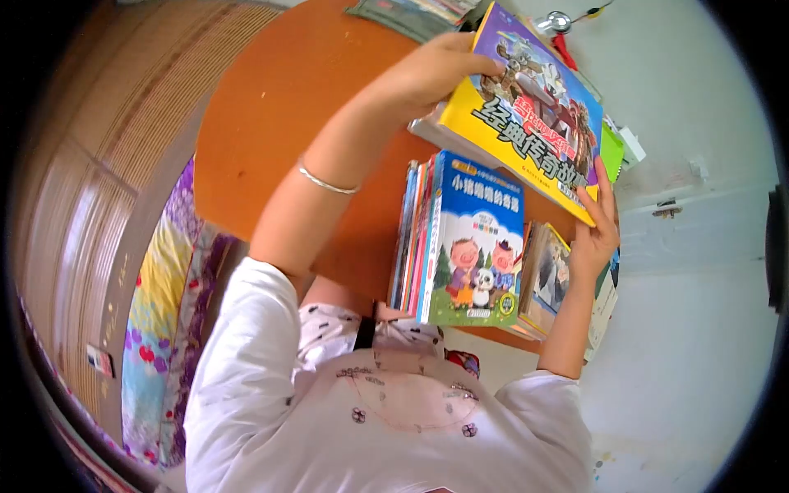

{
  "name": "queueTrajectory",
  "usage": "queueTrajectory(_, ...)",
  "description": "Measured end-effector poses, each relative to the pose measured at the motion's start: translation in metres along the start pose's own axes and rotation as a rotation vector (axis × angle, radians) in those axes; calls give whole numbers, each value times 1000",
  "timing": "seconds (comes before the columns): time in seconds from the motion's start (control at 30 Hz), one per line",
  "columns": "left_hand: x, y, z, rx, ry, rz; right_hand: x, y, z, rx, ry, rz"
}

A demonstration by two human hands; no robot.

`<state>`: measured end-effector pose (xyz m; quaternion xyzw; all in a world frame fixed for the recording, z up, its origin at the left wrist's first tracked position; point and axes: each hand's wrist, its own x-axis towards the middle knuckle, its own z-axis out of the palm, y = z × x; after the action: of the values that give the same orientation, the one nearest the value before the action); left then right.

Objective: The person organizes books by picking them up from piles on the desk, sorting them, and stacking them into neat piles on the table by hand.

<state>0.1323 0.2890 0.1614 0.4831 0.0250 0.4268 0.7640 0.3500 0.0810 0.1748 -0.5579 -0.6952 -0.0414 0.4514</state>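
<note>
Both of my hands hold a thick book (534,107) with a purple and yellow cover, tilted above the table. My left hand (448,74), below a silver bangle, grips its upper left edge with the thumb on the cover. At the lower right corner, my right hand (600,226) closes on the book with its fingers over the cover. Just below it is a stack of thin books, topped by a blue and green book (477,238) with cartoon pigs and a panda. Beside that stack, partly behind my right forearm, lies another book (549,271) with a yellow border.
The orange-brown table (271,123) has a rounded edge at the left. More books or papers (411,18) lie at its far side, near a shiny metal object (557,22). A white wall (690,287) rises close on the right. Patterned bedding (156,329) shows at the lower left.
</note>
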Motion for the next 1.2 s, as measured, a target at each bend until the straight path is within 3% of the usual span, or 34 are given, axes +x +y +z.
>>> queueTrajectory(0.07, -52, 38, 6, 162, 100, -123, -19, -16, 10, 14, -57, -33)
queueTrajectory(0.17, -120, 46, -20, 212, 214, -103, -38, -39, 35, 287, -153, -86)
queueTrajectory(0.23, -170, 47, -43, 278, 315, -134, -47, -65, 39, 107, -466, -14)
queueTrajectory(0.33, -235, 36, -76, 435, 567, -336, -55, -69, 45, -33, -436, -154)
queueTrajectory(0.43, -275, 23, -84, 497, 635, -350, -64, -59, 39, -66, -412, -52)
queueTrajectory(0.57, -285, 13, -86, 354, 665, -322, -78, -45, 32, -33, -343, 92)
queueTrajectory(0.87, -258, 4, -83, 556, 591, -285, -91, -45, 35, 30, -273, 163)
queueTrajectory(0.97, -267, -6, -87, 297, 613, -202, -91, -41, 35, 17, -271, 164)
queueTrajectory(1.03, -276, -33, -65, 371, 859, 6, -94, -41, 35, 0, -269, 160)
queueTrajectory(1.07, -283, -51, -57, 680, 873, 10, -93, -41, 35, 15, -269, 171)
queueTrajectory(1.1, -281, -40, -21, 403, 916, -134, -92, -42, 35, 29, -269, 179)
queueTrajectory(1.13, -289, -60, -19, 270, 881, -59, -91, -43, 35, 29, -271, 178)
queueTrajectory(1.2, -307, -69, -2, 352, 829, -52, -91, -46, 36, 47, -267, 209)
